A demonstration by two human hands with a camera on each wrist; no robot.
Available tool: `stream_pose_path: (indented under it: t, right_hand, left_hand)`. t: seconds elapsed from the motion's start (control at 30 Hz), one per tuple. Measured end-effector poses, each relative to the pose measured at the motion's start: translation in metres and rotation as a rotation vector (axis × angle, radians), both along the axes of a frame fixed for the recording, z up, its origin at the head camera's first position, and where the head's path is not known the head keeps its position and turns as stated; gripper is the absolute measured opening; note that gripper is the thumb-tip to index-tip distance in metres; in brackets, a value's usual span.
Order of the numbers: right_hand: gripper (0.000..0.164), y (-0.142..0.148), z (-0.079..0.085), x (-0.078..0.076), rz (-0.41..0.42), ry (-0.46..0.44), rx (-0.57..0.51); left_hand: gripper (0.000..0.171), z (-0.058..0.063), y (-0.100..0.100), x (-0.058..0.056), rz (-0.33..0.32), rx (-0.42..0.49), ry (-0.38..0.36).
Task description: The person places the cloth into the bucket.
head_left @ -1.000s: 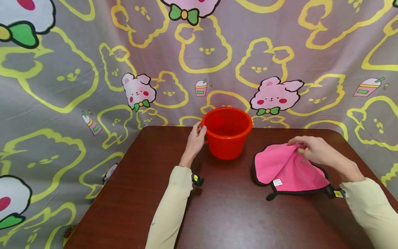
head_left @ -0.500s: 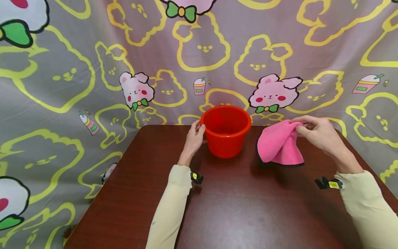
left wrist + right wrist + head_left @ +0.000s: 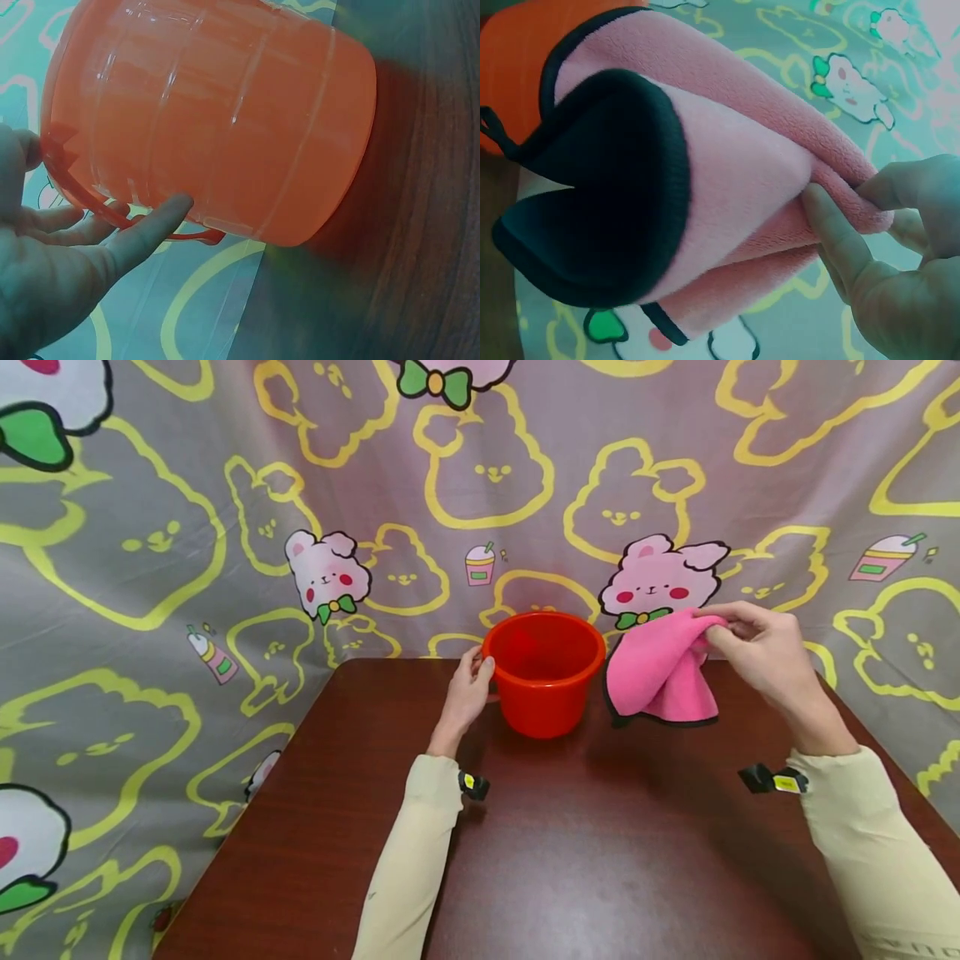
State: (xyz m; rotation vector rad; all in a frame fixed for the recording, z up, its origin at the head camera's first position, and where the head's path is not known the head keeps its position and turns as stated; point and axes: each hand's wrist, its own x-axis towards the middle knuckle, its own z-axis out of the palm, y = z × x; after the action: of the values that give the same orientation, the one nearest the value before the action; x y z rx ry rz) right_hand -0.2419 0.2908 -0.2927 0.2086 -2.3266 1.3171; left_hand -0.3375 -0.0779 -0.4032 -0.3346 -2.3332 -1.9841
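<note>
1. Grey curtain [image 3: 390,485] with yellow cartoon outlines and pink rabbits fills the upper half of the frame and runs down its left side.
2. Below it, a dark brown wooden table [image 3: 540,852] spreads across the centre and bottom, glossy toward the lower middle.
3. The red bucket [image 3: 543,710] stands upright at the centre of the frame, near the table's far edge, mouth up.
4. The pink cloth [image 3: 660,672], edged in black, hangs folded in the air right of centre, just beside the bucket; from here I can't tell whether they touch. The right-wrist view shows its dark underside.
5. The right hand [image 3: 772,652], at centre right, pinches the cloth's top between thumb and fingers.
6. The left hand [image 3: 465,693], left of centre, holds the bucket by its side, thumb in front and fingers behind the handle [image 3: 199,237].
7. A small black gadget [image 3: 472,785] sits at the left sleeve's cuff.
</note>
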Motion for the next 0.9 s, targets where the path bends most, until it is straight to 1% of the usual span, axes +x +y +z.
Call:
stream_pose_path:
  t: [0.2,0.33,0.43,0.57,0.73,0.8,0.87,0.9]
  right_hand:
    - [0.028,-0.014,0.013,-0.004,-0.041,0.132,-0.029]
    - [0.027,-0.028,0.023,-0.004,-0.027,0.244,-0.114]
    - [0.026,-0.043,0.033,0.0,0.009,0.344,-0.19]
    - [0.025,-0.064,0.047,0.006,0.074,0.446,-0.264]
    - [0.024,-0.086,0.058,0.006,0.126,0.521,-0.345]
    - [0.024,-0.094,0.06,0.004,0.14,0.553,-0.362]
    - [0.023,-0.102,0.061,0.003,0.178,0.587,-0.386]
    - [0.023,-0.105,0.062,0.002,0.186,0.602,-0.38]
  left_hand:
    - [0.05,0.001,0.0,0.001,-0.006,-0.003,0.003]
    - [0.049,0.003,0.0,0.001,-0.007,0.003,-0.002]
    - [0.052,0.003,0.0,0.0,-0.021,0.003,-0.019]
    - [0.056,0.001,0.0,-0.003,-0.037,0.005,-0.033]
    - [0.054,0.0,0.001,-0.003,-0.015,0.008,-0.011]
    - [0.052,-0.001,0.001,-0.003,-0.006,0.009,0.002]
    - [0.052,-0.001,0.001,-0.002,0.001,0.01,0.01]
    - [0.051,-0.001,0.001,-0.002,0.003,0.011,0.013]
